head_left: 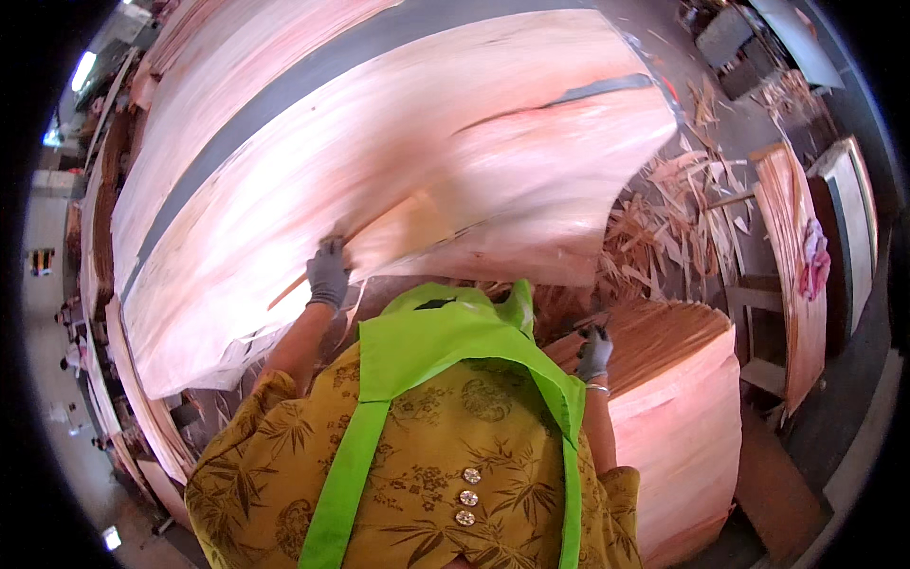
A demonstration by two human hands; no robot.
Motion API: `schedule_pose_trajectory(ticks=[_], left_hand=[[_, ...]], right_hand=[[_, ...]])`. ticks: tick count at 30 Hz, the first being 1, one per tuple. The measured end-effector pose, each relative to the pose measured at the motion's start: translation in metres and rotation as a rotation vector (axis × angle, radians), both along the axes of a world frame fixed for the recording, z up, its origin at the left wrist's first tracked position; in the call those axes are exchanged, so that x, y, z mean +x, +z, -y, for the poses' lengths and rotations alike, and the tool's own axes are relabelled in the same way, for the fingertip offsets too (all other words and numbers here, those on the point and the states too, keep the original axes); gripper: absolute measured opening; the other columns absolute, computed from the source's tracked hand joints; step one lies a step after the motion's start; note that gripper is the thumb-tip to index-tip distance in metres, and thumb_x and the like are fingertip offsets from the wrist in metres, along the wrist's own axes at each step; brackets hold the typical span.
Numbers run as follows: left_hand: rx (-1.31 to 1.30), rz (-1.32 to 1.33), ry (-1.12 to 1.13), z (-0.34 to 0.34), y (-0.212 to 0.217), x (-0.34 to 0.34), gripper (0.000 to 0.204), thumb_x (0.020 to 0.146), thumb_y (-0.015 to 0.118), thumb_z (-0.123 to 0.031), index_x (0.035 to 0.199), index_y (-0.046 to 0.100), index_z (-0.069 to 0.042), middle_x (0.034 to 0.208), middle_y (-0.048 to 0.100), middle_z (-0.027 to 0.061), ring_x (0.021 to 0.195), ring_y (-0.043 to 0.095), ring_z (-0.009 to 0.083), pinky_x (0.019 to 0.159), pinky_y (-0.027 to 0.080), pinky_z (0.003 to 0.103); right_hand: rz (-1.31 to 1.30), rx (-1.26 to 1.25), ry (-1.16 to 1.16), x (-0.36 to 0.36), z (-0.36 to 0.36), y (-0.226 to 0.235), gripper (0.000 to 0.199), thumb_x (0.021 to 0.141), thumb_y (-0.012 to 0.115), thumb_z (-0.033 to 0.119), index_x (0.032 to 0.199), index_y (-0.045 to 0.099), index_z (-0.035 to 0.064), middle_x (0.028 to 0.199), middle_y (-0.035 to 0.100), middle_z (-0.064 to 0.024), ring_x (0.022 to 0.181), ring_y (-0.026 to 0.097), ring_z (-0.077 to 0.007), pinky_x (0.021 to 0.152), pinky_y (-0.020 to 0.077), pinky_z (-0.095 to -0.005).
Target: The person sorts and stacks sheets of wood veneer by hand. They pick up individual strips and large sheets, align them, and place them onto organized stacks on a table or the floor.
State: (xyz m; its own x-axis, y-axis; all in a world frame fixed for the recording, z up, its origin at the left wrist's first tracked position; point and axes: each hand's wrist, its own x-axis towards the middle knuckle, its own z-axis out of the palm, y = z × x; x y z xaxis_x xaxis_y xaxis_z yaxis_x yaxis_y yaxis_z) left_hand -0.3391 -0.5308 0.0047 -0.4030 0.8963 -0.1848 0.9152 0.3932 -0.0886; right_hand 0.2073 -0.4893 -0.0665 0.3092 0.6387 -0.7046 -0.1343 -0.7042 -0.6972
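Observation:
My left hand (329, 274), in a grey glove, is closed at the edge of a tan veneer strip (409, 228). The strip slants over a large pale pink veneer sheet (256, 228), and its far end is blurred. My right hand (595, 355), also gloved in grey, is held beside the near stack of veneer (664, 341) on my right. Its fingers are curled, with something small and dark at their tips that I cannot make out. A long split (559, 100) runs through the far part of the sheet, showing grey beneath.
Torn veneer scraps (654, 228) heap on the floor beyond the near stack. At the right stand an upright veneer bundle (791, 275) with a pink cloth (813, 261) on it and a wooden frame (758, 332). More veneer stacks (142, 408) line the left side.

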Motion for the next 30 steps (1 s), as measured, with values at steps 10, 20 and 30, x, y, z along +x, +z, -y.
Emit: schedule_pose_trajectory(ticks=[10, 20, 30], left_hand=[[-0.245, 0.181, -0.221, -0.043, 0.005, -0.011, 0.067, 0.071, 0.07, -0.029, 0.13, 0.044, -0.012, 0.111, 0.06, 0.0159, 0.1, 0.058, 0.032, 0.082, 0.045, 0.043], [-0.546, 0.724, -0.285, -0.24, 0.098, 0.017, 0.042, 0.069, 0.075, -0.037, 0.087, 0.059, -0.002, 0.081, 0.064, 0.0151, 0.077, 0.06, 0.0253, 0.071, 0.047, 0.041], [-0.452, 0.701, -0.598, -0.437, 0.097, 0.112, 0.061, 0.072, 0.068, -0.035, 0.122, 0.05, -0.003, 0.109, 0.059, 0.0217, 0.101, 0.056, 0.0364, 0.086, 0.044, 0.042]], right_hand=[[-0.006, 0.159, -0.191, 0.063, -0.053, 0.011, 0.017, 0.086, 0.054, 0.022, 0.082, 0.06, 0.006, 0.058, 0.051, -0.0022, 0.038, 0.038, -0.0098, 0.035, 0.0315, -0.0258], [-0.029, 0.334, 0.144, 0.044, -0.242, 0.005, 0.014, 0.085, 0.055, 0.009, 0.093, 0.061, -0.0003, 0.081, 0.061, -0.0024, 0.07, 0.054, -0.0119, 0.061, 0.0439, -0.0258], [-0.501, 0.448, 0.536, -0.083, -0.468, 0.098, 0.035, 0.083, 0.064, 0.013, 0.116, 0.055, 0.0021, 0.083, 0.06, 0.0, 0.047, 0.041, -0.0034, 0.04, 0.031, -0.0188]])
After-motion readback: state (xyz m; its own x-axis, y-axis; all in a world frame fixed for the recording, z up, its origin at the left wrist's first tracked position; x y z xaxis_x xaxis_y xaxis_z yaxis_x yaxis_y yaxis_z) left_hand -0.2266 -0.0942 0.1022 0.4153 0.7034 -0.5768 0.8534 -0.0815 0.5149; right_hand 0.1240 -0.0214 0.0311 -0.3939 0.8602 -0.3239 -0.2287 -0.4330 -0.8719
